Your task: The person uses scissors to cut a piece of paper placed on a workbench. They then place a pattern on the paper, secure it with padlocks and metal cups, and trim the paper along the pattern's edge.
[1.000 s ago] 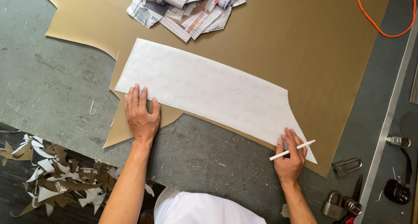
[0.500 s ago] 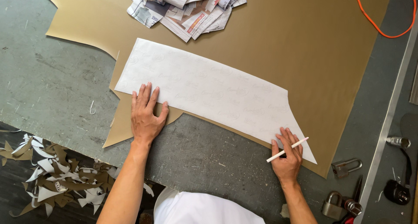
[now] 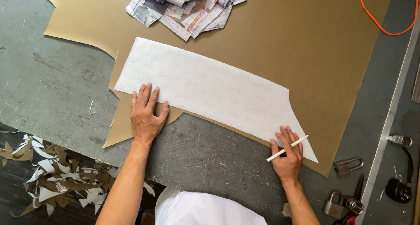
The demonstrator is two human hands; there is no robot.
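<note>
Left hand: your left hand lies flat, fingers spread and gripping nothing, pressing the near left edge of the white paper pattern down onto the tan sheet.
Right hand: your right hand rests with its fingertips on the pattern's near right corner, and a thin white marking stick is pinched between its fingers, lying across the knuckles.
Pattern: a long, curved white piece, running from far left to near right across the tan sheet, lying flat with no lifted edge that you can see.
Tan sheet: a large piece spread over the grey worktable, its left side already cut to an irregular outline; a tongue of it sticks out toward you under your left palm.
Handling: the pattern looks thin, light and limp, so it would likely slide or buckle if pushed from one end; flat pressure at both ends, as you have now, suits it better than pinching. The tan sheet looks heavier and smooth, probably a slippery bed for paper.
Far side: a heap of newspapers sits on the sheet's far edge, and an orange cable loops at far right.
Near right: padlocks lie beside a metal rail.
Near left: offcut scraps are piled below the table edge.
</note>
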